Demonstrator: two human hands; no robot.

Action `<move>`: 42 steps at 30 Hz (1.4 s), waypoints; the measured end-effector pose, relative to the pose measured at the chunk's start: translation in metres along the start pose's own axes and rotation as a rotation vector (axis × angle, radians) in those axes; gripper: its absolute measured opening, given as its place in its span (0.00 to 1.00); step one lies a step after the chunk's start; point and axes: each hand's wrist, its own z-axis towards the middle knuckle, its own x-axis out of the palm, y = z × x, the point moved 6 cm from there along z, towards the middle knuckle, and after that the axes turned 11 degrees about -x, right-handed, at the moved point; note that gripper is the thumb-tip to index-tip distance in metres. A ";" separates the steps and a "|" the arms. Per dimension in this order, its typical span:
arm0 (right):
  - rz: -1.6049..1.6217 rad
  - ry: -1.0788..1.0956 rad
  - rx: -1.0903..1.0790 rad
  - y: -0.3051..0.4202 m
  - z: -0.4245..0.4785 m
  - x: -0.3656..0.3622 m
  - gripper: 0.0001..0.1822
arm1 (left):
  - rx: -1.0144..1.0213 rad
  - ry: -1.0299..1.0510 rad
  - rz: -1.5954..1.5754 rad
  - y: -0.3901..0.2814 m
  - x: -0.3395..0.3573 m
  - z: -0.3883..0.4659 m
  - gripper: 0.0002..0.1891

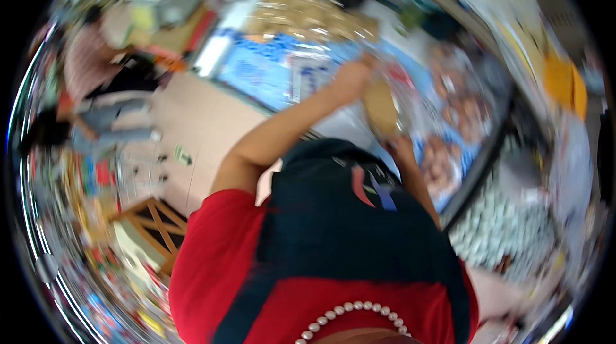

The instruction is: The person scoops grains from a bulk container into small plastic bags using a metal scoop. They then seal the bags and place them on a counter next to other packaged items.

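A clear plastic bag (pixel 382 108) with a tan, rounded item inside is held over a display counter covered with blue printed sheets. My left hand (pixel 357 75) grips the bag's upper end. At its lower end is my right hand (pixel 398 146), its fingers against the plastic and partly hidden. Beyond the hands, several tan packs in clear wrap (pixel 313 14) lie in rows. A white sheet or sign with blue writing (pixel 310 74) lies left of the bag. Motion blur hides fine detail.
Bags of brownish, rounded goods (pixel 438 166) lie on the right of the counter, inside its dark edge (pixel 481 175). Pale, stacked goods (pixel 510 224) are beyond it. Two people, one in a pink top (pixel 89 62), are at the left, near a wooden crate-like stand (pixel 159 228).
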 end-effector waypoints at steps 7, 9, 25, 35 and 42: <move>-0.029 -0.139 0.064 0.027 -0.037 -0.022 0.28 | 0.034 0.026 0.113 -0.032 -0.027 -0.009 0.27; -0.047 -0.143 0.087 0.031 -0.049 -0.025 0.29 | 0.043 0.035 0.107 -0.033 -0.031 -0.011 0.26; -0.180 -0.358 -0.131 0.179 -0.185 -0.056 0.33 | 0.122 0.166 0.134 -0.068 0.036 -0.011 0.31; -0.252 -0.349 -0.239 0.217 -0.183 -0.017 0.32 | 0.162 0.198 0.136 -0.069 0.064 -0.004 0.21; -0.372 -0.293 -0.257 0.227 -0.166 -0.010 0.32 | 0.226 0.146 0.081 -0.057 0.066 -0.002 0.19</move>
